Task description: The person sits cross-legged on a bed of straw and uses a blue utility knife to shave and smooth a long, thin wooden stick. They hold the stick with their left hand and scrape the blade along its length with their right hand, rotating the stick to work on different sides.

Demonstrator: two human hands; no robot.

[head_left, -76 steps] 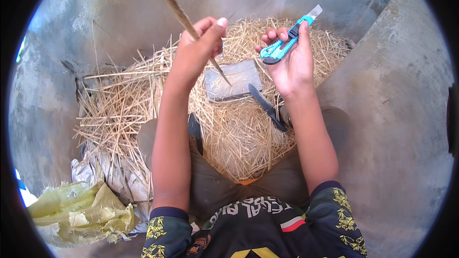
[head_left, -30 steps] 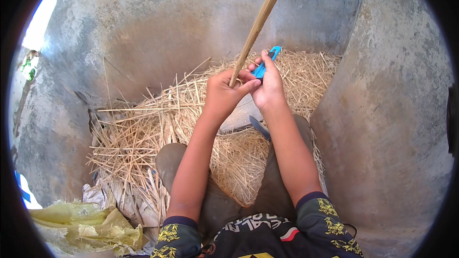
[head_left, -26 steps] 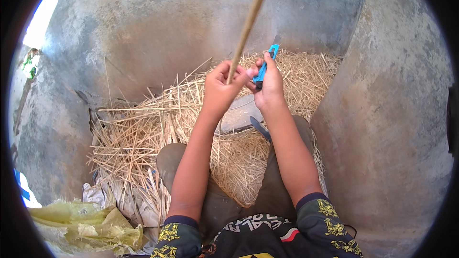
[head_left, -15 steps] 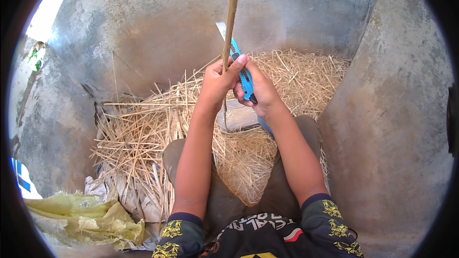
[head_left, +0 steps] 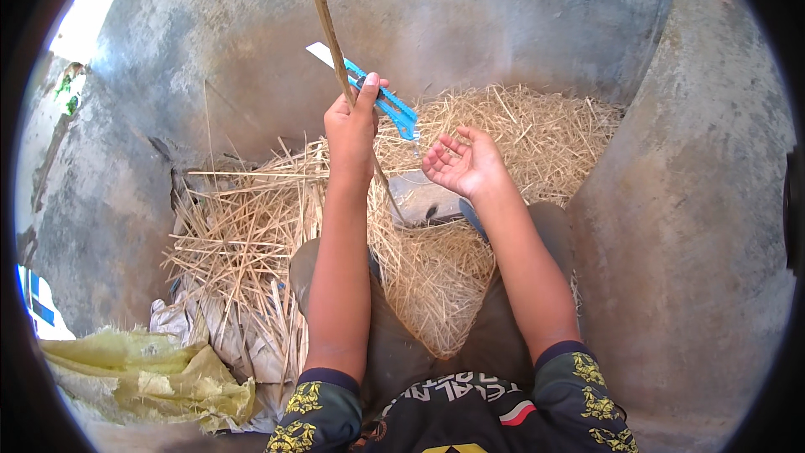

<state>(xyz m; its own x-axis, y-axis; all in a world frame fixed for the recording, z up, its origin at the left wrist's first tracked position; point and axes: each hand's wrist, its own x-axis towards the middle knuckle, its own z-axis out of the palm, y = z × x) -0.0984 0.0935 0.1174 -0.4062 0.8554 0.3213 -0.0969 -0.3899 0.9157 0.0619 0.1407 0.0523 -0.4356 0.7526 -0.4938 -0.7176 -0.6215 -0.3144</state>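
The left hand (head_left: pixel 348 130) has its fingers wrapped round a long, thin wooden stick (head_left: pixel 322 0) and also pinches a blue box cutter (head_left: pixel 397 111) – its thumb lies on top. The blue box cutter slants across the stick, with its bare blade up and to the left and its handle end down and to the right. That end points toward the right hand (head_left: pixel 464 169), which looks empty, palm up, fingers loose and a bit curled – near the handle but not touching it
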